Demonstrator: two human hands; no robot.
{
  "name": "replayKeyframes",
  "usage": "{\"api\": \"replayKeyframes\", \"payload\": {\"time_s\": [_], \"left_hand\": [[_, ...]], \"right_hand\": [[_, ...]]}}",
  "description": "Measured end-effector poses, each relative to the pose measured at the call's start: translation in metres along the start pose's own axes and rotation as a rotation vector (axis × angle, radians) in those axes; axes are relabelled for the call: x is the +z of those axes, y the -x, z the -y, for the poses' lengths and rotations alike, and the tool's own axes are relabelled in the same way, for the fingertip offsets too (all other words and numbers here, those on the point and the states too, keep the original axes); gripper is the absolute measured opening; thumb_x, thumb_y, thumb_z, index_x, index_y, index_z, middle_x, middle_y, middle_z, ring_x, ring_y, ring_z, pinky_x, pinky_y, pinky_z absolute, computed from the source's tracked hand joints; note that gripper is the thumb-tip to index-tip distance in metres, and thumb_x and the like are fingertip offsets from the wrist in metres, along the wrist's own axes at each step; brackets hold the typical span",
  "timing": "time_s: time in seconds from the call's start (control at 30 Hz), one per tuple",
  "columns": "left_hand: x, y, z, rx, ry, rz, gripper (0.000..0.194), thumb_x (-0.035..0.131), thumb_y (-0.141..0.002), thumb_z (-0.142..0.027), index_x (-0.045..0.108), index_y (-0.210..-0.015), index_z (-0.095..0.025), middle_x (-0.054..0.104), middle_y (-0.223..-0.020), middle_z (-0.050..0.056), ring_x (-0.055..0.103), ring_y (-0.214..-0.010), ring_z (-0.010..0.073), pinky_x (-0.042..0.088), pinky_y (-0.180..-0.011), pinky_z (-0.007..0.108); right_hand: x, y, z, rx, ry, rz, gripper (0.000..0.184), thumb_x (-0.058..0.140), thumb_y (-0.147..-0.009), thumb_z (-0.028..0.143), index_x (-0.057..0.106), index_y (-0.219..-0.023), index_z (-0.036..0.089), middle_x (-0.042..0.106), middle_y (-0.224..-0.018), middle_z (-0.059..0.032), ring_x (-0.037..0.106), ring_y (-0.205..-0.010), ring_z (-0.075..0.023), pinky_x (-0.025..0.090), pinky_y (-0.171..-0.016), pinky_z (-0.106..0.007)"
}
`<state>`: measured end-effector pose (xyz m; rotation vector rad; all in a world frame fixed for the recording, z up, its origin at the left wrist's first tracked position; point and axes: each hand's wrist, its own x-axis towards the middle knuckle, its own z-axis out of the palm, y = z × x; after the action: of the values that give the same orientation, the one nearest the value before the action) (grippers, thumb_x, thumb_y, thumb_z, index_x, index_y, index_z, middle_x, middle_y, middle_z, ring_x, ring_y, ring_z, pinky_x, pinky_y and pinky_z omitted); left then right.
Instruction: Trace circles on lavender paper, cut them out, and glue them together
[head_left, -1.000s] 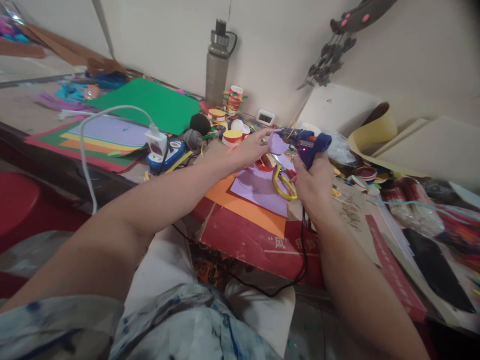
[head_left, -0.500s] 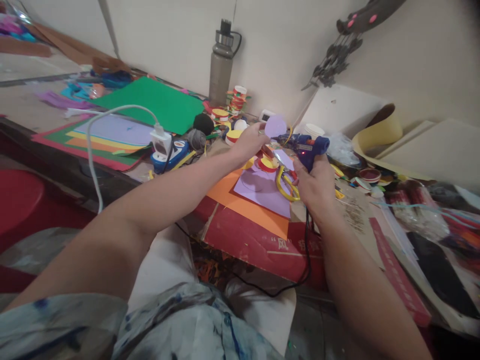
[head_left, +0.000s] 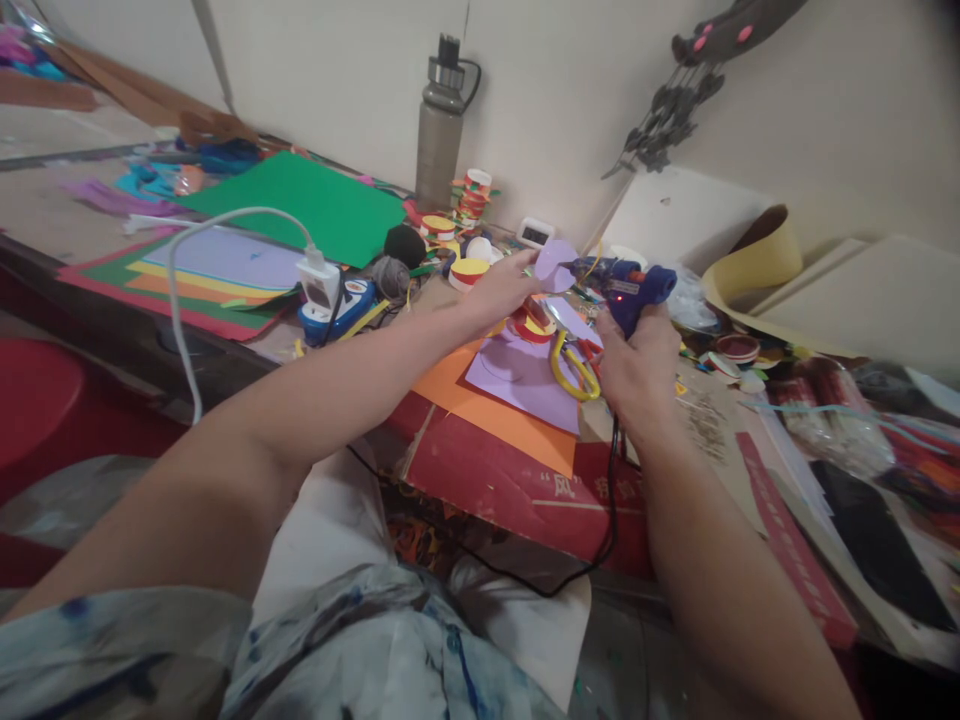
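Note:
Pinched in my left hand (head_left: pixel 508 288) is a purple paper disc (head_left: pixel 553 268), held up above the table. My right hand (head_left: pixel 643 360) is wrapped round a blue hot glue gun (head_left: pixel 634 288), whose nozzle points left at the disc; a small red light glows on its body. From its handle a black cord (head_left: pixel 615 480) hangs down past the table edge. Below the hands lie yellow-handled scissors (head_left: pixel 574 368), a purple sheet (head_left: pixel 517 380) with a circle drawn on it, an orange sheet (head_left: pixel 495 415), and a red and yellow round piece (head_left: pixel 534 325).
A grey water bottle (head_left: pixel 441 130) stands against the wall. To the left are a green sheet (head_left: pixel 300 205), stacked coloured paper (head_left: pixel 217 265) and a blue power strip (head_left: pixel 341 312) with a white plug. Bagged sticks (head_left: pixel 840 410) lie at the right. A red stool (head_left: pixel 37 400) stands at the lower left.
The purple disc tipped up to face me, then tilted back towards the nozzle. My right hand with the glue gun has shifted slightly right. Both grips stay the same.

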<state>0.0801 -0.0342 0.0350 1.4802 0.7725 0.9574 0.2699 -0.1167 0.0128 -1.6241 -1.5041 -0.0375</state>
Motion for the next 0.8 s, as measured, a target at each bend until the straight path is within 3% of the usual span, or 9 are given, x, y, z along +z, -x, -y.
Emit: {"api": "replayKeyframes", "payload": {"time_s": [0.13,0.3,0.57,0.8], "left_hand": [[0.000,0.002,0.000,0.020,-0.040,0.018,0.048,0.066,-0.096,-0.019,0.068,-0.143,-0.020,0.079,-0.096,0.004,0.074,-0.064,0.0120,0.045,-0.056,0.021],[-0.005,-0.005,-0.003,-0.013,-0.037,-0.075,0.054,0.058,-0.095,-0.011,0.065,-0.148,-0.017,0.079,-0.096,0.006,0.077,-0.071,0.0143,0.046,-0.059,0.021],[-0.008,-0.007,-0.003,-0.003,-0.019,-0.093,0.052,0.056,-0.096,-0.013,0.064,-0.148,-0.017,0.081,-0.112,0.011,0.077,-0.073,0.0130,0.045,-0.058,0.021],[-0.003,-0.005,-0.001,-0.023,-0.027,-0.030,0.049,0.057,-0.094,-0.011,0.067,-0.142,-0.018,0.078,-0.095,0.005,0.076,-0.067,0.0130,0.043,-0.056,0.019]], "right_hand": [[0.002,-0.001,-0.003,-0.052,-0.019,-0.030,0.047,0.060,-0.103,0.056,0.066,-0.135,0.022,0.077,-0.112,-0.0196,0.077,-0.106,-0.0419,0.061,-0.095,-0.065],[0.002,0.001,-0.001,-0.086,0.012,-0.002,0.046,0.059,-0.103,0.055,0.066,-0.135,0.023,0.077,-0.115,-0.0203,0.075,-0.107,-0.0412,0.060,-0.097,-0.065],[-0.001,0.001,0.003,-0.028,-0.016,0.053,0.049,0.061,-0.103,0.061,0.064,-0.135,0.023,0.077,-0.116,-0.0205,0.077,-0.107,-0.0425,0.059,-0.098,-0.065],[0.003,0.004,0.004,-0.032,-0.034,0.046,0.052,0.060,-0.102,0.061,0.065,-0.135,0.022,0.077,-0.109,-0.0182,0.077,-0.101,-0.0410,0.061,-0.094,-0.065]]}}
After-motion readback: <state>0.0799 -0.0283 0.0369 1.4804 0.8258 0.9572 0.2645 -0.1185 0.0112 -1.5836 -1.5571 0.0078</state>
